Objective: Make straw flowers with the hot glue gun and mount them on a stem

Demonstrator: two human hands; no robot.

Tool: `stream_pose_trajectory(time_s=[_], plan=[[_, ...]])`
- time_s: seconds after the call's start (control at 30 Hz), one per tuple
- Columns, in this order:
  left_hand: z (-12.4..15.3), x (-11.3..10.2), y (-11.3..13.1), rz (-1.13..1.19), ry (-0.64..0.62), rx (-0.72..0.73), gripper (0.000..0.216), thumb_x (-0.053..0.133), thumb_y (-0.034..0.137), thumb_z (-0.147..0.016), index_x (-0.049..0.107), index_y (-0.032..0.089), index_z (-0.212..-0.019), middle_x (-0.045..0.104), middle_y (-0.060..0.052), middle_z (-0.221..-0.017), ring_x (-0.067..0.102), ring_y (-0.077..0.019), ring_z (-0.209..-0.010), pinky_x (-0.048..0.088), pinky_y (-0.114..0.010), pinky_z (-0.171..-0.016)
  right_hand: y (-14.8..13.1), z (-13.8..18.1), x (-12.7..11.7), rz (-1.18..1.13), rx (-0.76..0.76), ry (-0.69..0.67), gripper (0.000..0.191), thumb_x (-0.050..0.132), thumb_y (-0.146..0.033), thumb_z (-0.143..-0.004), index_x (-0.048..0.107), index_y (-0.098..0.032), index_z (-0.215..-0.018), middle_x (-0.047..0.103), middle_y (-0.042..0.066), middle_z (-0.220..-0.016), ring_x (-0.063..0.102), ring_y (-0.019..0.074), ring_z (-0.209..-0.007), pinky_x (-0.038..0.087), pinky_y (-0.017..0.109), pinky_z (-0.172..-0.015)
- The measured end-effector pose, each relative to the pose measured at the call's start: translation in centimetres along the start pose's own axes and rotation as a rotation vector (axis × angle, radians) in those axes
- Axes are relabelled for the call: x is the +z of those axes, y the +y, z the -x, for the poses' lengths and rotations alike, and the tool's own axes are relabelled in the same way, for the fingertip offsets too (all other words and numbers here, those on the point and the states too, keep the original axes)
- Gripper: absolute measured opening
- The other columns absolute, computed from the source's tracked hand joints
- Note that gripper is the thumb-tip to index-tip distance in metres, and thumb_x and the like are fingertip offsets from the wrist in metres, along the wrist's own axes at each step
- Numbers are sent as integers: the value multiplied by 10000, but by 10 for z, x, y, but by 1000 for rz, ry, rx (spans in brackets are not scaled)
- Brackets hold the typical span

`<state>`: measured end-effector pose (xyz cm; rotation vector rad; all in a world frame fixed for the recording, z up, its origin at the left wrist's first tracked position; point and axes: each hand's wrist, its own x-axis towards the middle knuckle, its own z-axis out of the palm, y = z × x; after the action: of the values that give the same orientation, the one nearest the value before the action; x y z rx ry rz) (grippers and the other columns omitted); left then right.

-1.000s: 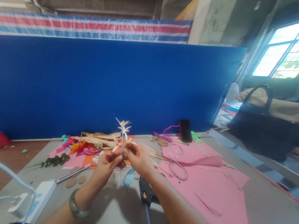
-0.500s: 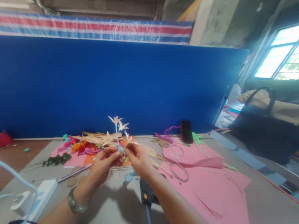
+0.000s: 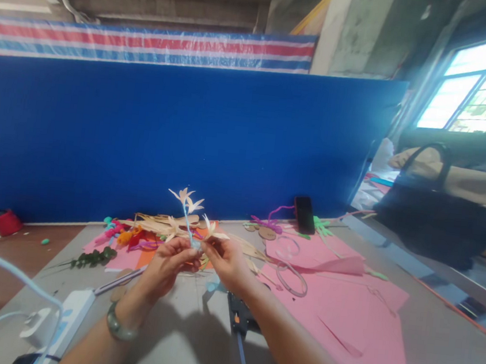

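Observation:
Both hands meet above the grey table (image 3: 191, 344), pinching a small craft flower stem (image 3: 187, 216). The stem is light blue with several pale cream star-shaped blossoms and leans up and to the left. My left hand (image 3: 168, 267), with a green bangle on its wrist, grips the stem's lower part. My right hand (image 3: 226, 261) pinches a cream blossom (image 3: 211, 229) at the stem's right side. Fingers of both hands are closed on the piece.
A black glue gun (image 3: 239, 318) lies under my right forearm. Pink paper sheets (image 3: 335, 296) cover the right side. Straw strips and coloured pipe cleaners (image 3: 142, 232) lie behind, a phone (image 3: 304, 214) leans on the blue partition, a white power strip (image 3: 66, 317) sits at left.
The flower stem has tilted from upright toward the left, and my hands have shifted slightly left and up with it. The view has drifted a little.

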<state>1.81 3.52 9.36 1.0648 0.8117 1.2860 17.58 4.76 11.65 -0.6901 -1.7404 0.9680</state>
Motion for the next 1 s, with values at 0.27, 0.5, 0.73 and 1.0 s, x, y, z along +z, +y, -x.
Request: stream_pose_trajectory(time_s=[0.27, 0.5, 0.73, 1.0], plan=[[1, -5, -1, -55, -4, 14, 236, 772, 237, -669, 551, 158, -651, 568, 46, -518, 439, -43, -434, 302, -166, -437, -2, 0, 0, -37, 11, 44, 158, 573, -313, -836, 571, -180, -751, 533, -2, -671, 517, 136, -655, 416, 252, -607], [2, 1, 2, -61, -10, 1, 248, 768, 274, -680, 544, 168, -699, 600, 28, -495, 482, -66, -405, 340, -181, -428, -5, 1, -1, -31, 41, 49, 172, 574, -334, -838, 567, -179, -763, 494, -14, -617, 480, 125, -606, 391, 240, -558], [-1, -3, 2, 28, 59, -57, 269, 801, 254, -634, 590, 149, -763, 702, -36, -664, 620, -116, -530, 473, -215, -524, -2, -1, -2, -55, 85, 66, 203, 566, -359, -838, 545, -177, -749, 478, -23, -593, 427, 104, -540, 353, 225, -487], [-3, -5, 2, 92, 72, -90, 234, 772, 276, -671, 617, 133, -772, 718, -61, -688, 654, -137, -556, 518, -224, -531, 5, -5, -5, -67, 99, 76, 268, 585, -416, -833, 548, -167, -740, 488, -28, -608, 437, 91, -533, 365, 215, -492]])
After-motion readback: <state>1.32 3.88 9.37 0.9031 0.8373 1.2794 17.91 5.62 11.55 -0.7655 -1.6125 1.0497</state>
